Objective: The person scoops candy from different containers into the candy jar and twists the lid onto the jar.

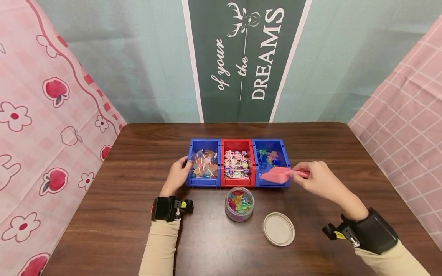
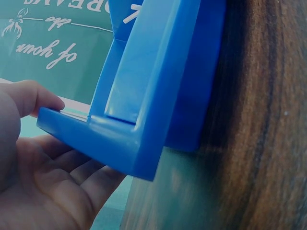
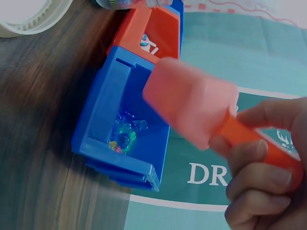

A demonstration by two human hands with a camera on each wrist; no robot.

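My right hand (image 1: 321, 178) grips the handle of a pink scoop (image 1: 277, 175), held over the front of the right blue bin (image 1: 259, 180). Clear coloured candy pieces (image 1: 267, 158) lie in that bin. In the right wrist view the scoop (image 3: 187, 100) is blurred, and what it carries cannot be seen. My left hand (image 1: 177, 174) holds the outer side of the left blue bin (image 1: 189, 180), which contains stick-shaped and clear candies (image 1: 203, 165). Up close in the left wrist view, the thumb lies on the rim of the bin (image 2: 158, 86) with fingers beneath it.
Between the blue bins stands a red bin (image 1: 253, 178) full of lollipops (image 1: 236, 165). In front sits a clear jar (image 1: 239, 218) of colourful wrapped-looking candies, uncovered. Its round whitish lid (image 1: 278, 229) lies to the right on the wooden table (image 1: 121, 214). Curtains surround the table.
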